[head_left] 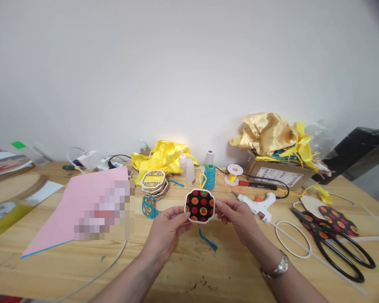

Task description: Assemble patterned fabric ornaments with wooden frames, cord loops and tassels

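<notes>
Both my hands hold up a small scalloped ornament [200, 205] covered in black fabric with red and yellow circles. It has a yellow loop on top and a teal tassel cord [207, 240] hanging below. My left hand [166, 229] pinches its left edge. My right hand [236, 216], with a metal watch on the wrist, pinches its right edge. The ornament hovers just above the wooden table [189, 269].
A pink sheet [82, 202] lies at left. A stack of wooden frames [154, 184], a teal thread spool [209, 176], a white glue gun [258, 205], black scissors [337, 246], matching fabric pieces [336, 219] and a cardboard box [281, 173] with gold cloth surround my hands.
</notes>
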A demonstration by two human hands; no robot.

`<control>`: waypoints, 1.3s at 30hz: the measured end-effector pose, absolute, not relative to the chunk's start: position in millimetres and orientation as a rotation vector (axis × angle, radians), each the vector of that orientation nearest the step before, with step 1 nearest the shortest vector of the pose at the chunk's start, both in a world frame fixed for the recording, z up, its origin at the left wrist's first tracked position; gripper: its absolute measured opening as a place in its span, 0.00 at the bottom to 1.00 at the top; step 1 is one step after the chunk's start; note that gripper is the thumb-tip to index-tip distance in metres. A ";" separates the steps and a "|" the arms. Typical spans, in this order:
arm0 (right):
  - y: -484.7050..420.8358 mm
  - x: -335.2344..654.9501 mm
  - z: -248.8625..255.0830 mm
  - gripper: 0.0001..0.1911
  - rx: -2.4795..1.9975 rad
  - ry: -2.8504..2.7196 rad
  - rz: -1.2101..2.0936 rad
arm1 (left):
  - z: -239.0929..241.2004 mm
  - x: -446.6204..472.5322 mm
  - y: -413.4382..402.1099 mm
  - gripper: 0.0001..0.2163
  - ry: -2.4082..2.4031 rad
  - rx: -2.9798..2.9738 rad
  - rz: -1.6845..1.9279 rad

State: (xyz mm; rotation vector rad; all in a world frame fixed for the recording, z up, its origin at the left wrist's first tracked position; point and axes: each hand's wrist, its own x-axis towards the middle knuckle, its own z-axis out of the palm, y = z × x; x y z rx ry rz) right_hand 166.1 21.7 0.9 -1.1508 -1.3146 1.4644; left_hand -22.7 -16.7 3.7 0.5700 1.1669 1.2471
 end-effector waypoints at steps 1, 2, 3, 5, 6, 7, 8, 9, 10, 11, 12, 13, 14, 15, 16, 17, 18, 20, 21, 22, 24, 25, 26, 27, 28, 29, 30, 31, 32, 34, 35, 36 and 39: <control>21.9 166.1 0.3 0.19 -1.158 -1.315 1.463 | 4.3 -23.4 -16.4 0.11 1.171 0.568 1.253; 22.2 166.2 -0.3 0.19 -1.167 -1.314 1.460 | 5.2 -24.1 -15.9 0.11 1.176 0.567 1.259; 22.4 166.3 -0.9 0.20 -1.180 -1.312 1.455 | 6.4 -25.1 -15.3 0.11 1.182 0.567 1.268; 22.7 166.8 -2.1 0.21 -1.207 -1.305 1.443 | 9.9 -28.4 -13.1 0.11 1.197 0.567 1.295; 22.8 167.1 -2.8 0.22 -1.218 -1.305 1.439 | 12.1 -31.0 -11.4 0.10 1.206 0.568 1.314; 23.0 167.3 -3.4 0.22 -1.226 -1.307 1.437 | 14.5 -34.3 -9.2 0.10 1.218 0.568 1.337; 23.1 167.5 -4.1 0.22 -1.231 -1.312 1.437 | 17.2 -38.2 -6.6 0.10 1.232 0.569 1.364; 23.3 167.7 -4.7 0.21 -1.235 -1.319 1.439 | 20.1 -42.8 -3.7 0.10 1.253 0.566 1.398; 23.6 167.8 -5.4 0.21 -1.238 -1.327 1.441 | 23.0 -47.9 -0.4 0.09 1.277 0.562 1.433; 23.9 167.8 -6.1 0.21 -1.240 -1.335 1.444 | 25.9 -53.2 3.1 0.09 1.303 0.558 1.470; 24.3 167.9 -6.8 0.21 -1.241 -1.342 1.447 | 28.8 -58.6 6.6 0.09 1.333 0.554 1.505; 24.7 167.9 -7.4 0.21 -1.243 -1.350 1.450 | 31.6 -63.8 10.2 0.09 1.363 0.553 1.543; 25.1 167.9 -8.1 0.21 -1.246 -1.357 1.452 | 34.2 -68.8 13.7 0.08 1.391 0.552 1.578; 25.6 167.9 -8.7 0.21 -1.250 -1.363 1.454 | 36.6 -73.5 17.1 0.08 1.412 0.556 1.610; 26.1 167.9 -9.2 0.21 -1.254 -1.369 1.455 | 38.7 -77.8 20.3 0.08 1.437 0.553 1.643; 26.5 167.8 -9.7 0.21 -1.259 -1.374 1.455 | 40.4 -81.8 23.3 0.07 1.461 0.547 1.664; 27.0 167.8 -10.1 0.21 -1.264 -1.379 1.455 | 41.7 -85.7 26.0 0.06 1.482 0.541 1.678; 27.8 167.9 -10.7 0.21 -1.274 -1.387 1.452 | 42.8 -93.3 30.8 0.06 1.525 0.521 1.695; 28.1 168.0 -10.9 0.21 -1.279 -1.390 1.451 | 42.7 -97.2 32.9 0.06 1.547 0.510 1.701; 28.3 168.1 -10.9 0.21 -1.284 -1.393 1.449 | 42.0 -101.1 35.0 0.05 1.568 0.499 1.705; 28.3 168.4 -10.4 0.21 -1.292 -1.393 1.448 | 39.7 -108.5 38.8 0.05 1.608 0.483 1.709; 28.2 168.6 -10.0 0.21 -1.293 -1.391 1.447 | 38.1 -111.8 40.5 0.05 1.628 0.479 1.707; 28.0 168.7 -9.5 0.21 -1.294 -1.388 1.448 | 36.5 -114.6 42.1 0.05 1.643 0.481 1.705; 27.8 168.7 -9.0 0.20 -1.295 -1.385 1.448 | 34.8 -116.9 43.5 0.05 1.657 0.488 1.702; 27.5 168.7 -8.4 0.20 -1.296 -1.382 1.448 | 33.3 -118.7 44.7 0.05 1.668 0.498 1.699; 27.3 168.7 -8.0 0.20 -1.297 -1.379 1.447 | 31.8 -120.0 45.7 0.05 1.678 0.513 1.696; 27.0 168.6 -7.6 0.20 -1.299 -1.377 1.447 | 30.5 -121.0 46.5 0.05 1.688 0.528 1.693; 26.9 168.5 -7.3 0.20 -1.300 -1.374 1.447 | 29.4 -121.7 47.1 0.06 1.700 0.544 1.690; 26.7 168.4 -7.0 0.20 -1.301 -1.371 1.446 | 28.4 -122.3 47.6 0.06 1.714 0.560 1.686; 26.6 168.3 -6.8 0.19 -1.302 -1.364 1.449 | 26.4 -123.7 48.2 0.07 1.749 0.592 1.678; 26.6 168.2 -6.8 0.19 -1.301 -1.362 1.451 | 25.4 -124.4 48.4 0.08 1.767 0.609 1.673; 26.7 168.2 -6.9 0.19 -1.300 -1.360 1.454 | 24.2 -125.2 48.6 0.08 1.786 0.625 1.668; 27.0 168.4 -7.5 0.19 -1.296 -1.360 1.461 | 20.5 -127.2 49.1 0.09 1.845 0.668 1.657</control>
